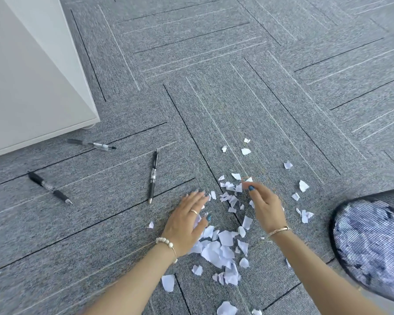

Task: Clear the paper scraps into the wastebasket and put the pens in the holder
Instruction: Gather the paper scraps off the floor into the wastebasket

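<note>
Paper scraps (216,248) are being pressed onto the grey carpet (214,98) by the flat, open left hand (188,221); nothing is being gripped by the loosely spread right hand (265,204). Three pens (152,177) are lying left; the mesh wastebasket (373,244) is standing right.

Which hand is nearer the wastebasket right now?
Right. The right hand is over the scraps, just left of the wastebasket; the left hand lies farther left.

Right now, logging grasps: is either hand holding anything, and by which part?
Left hand lies flat on the paper scraps, gripping nothing. Right hand is blurred; cannot tell.
</note>
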A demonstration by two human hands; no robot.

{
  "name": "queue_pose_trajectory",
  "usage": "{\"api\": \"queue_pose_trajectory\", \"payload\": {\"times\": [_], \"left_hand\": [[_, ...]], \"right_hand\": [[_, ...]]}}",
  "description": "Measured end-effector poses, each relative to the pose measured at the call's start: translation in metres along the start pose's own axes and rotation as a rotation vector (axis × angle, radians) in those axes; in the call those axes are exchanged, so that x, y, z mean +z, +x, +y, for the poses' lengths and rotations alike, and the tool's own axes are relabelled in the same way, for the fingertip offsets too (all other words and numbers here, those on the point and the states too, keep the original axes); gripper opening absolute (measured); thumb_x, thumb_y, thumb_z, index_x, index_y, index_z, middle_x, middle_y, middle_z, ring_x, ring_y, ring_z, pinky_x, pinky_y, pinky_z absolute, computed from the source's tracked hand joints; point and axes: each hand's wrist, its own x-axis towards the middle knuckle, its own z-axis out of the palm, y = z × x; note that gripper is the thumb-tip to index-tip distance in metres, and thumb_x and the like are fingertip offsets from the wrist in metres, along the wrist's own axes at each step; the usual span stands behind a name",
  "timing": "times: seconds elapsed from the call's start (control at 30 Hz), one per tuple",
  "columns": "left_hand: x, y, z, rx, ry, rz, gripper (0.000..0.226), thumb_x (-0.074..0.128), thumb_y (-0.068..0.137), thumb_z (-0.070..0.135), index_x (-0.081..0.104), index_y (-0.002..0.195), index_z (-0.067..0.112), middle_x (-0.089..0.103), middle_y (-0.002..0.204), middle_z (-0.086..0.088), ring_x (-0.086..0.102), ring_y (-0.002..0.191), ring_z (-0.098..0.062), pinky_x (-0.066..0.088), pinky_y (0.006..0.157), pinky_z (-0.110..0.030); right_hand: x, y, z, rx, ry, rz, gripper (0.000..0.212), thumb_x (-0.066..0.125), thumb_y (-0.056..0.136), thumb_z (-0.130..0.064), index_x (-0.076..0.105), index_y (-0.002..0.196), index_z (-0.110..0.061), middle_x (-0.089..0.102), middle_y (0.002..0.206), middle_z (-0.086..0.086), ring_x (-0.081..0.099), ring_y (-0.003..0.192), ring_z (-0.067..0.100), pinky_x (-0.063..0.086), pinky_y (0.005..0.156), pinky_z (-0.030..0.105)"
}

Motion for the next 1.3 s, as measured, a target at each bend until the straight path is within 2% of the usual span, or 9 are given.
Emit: {"api": "queue_pose_trajectory", "payload": {"times": [0.33,0.47,0.6,0.73,0.8,0.93,1.1,1.17,1.3], "left_hand": [[0.028,0.014,0.048,0.079,-0.474,0.012,0.063,0.015,0.083,0.064,0.046,0.124,0.027,0.043,0.131,0.017,0.037,0.125,0.004,0.037,0.105,-0.032],[0.013,0.023,0.042,0.038,-0.415,0.168,0.062,0.013,0.082,0.067,0.046,0.121,0.032,0.043,0.130,0.016,0.035,0.127,-0.002,0.027,0.110,-0.035],[-0.001,0.028,0.022,-0.030,-0.453,0.210,0.057,0.013,0.082,0.069,0.040,0.123,0.041,0.047,0.133,0.012,0.046,0.120,-0.003,0.040,0.101,-0.035],[-0.011,0.023,0.017,-0.027,-0.550,0.227,0.062,0.015,0.078,0.072,0.043,0.120,0.036,0.062,0.113,0.013,0.041,0.037,0.002,0.031,0.039,-0.005],[-0.012,0.018,0.016,-0.047,-0.584,0.222,0.059,0.016,0.076,0.075,0.045,0.116,0.041,0.064,0.104,0.020,0.026,0.030,-0.005,0.020,0.032,-0.010],[-0.009,0.013,0.006,-0.111,-0.575,0.269,0.055,0.015,0.075,0.077,0.046,0.111,0.050,0.063,0.094,0.032,0.041,0.043,-0.011,0.028,0.042,-0.016],[-0.036,0.015,0.013,-0.115,-0.475,0.274,0.083,0.017,0.070,0.080,0.048,0.125,0.026,0.062,0.071,-0.025,0.054,0.055,-0.034,0.047,0.048,-0.039],[-0.042,0.021,0.012,-0.106,-0.381,0.268,0.083,0.016,0.071,0.079,0.047,0.126,0.025,0.061,0.109,-0.026,0.057,0.089,-0.045,0.049,0.070,-0.054],[-0.030,0.041,-0.006,-0.013,-0.246,0.180,0.070,0.014,0.078,0.073,0.037,0.129,0.032,0.033,0.143,0.010,0.027,0.134,-0.008,0.025,0.111,-0.047]], "right_hand": [[-0.021,0.000,0.008,-0.044,0.019,0.093,0.024,0.043,0.091,-0.018,0.060,0.109,-0.020,0.064,0.074,0.012,0.039,0.038,0.015,0.034,0.033,0.021],[-0.016,0.024,0.008,-0.152,-0.150,0.066,0.039,0.041,0.088,-0.041,0.046,0.124,-0.027,0.053,0.124,-0.008,0.056,0.105,0.015,0.049,0.087,0.030],[-0.002,0.063,0.004,-0.243,-0.284,0.040,0.050,0.032,0.086,-0.053,0.031,0.133,-0.036,0.023,0.148,-0.009,0.015,0.137,0.009,0.006,0.108,0.048],[0.005,0.106,-0.015,-0.248,-0.318,0.065,0.057,0.028,0.084,-0.054,0.023,0.137,-0.035,0.012,0.151,-0.007,0.007,0.139,0.011,0.002,0.109,0.046],[0.008,0.122,-0.020,-0.209,-0.310,0.090,0.058,0.025,0.084,-0.054,0.022,0.138,-0.033,0.015,0.151,-0.005,0.008,0.139,0.012,0.003,0.110,0.045],[0.018,0.120,-0.021,-0.278,-0.299,0.055,0.056,0.023,0.084,-0.050,0.031,0.135,-0.028,0.031,0.145,-0.005,0.020,0.136,0.012,0.010,0.111,0.045],[0.024,0.071,-0.017,-0.435,-0.268,-0.147,0.051,0.022,0.089,-0.044,0.040,0.131,-0.023,0.043,0.137,-0.003,0.031,0.126,0.005,0.021,0.109,0.041],[0.027,0.048,-0.008,-0.465,-0.288,-0.232,0.049,0.021,0.090,-0.043,0.043,0.129,-0.022,0.045,0.136,-0.002,0.032,0.126,0.006,0.021,0.109,0.037],[0.029,0.012,0.012,-0.557,-0.318,-0.341,0.058,0.012,0.088,-0.051,0.050,0.122,-0.022,0.052,0.129,-0.004,0.036,0.125,0.004,0.025,0.109,0.032]]}}
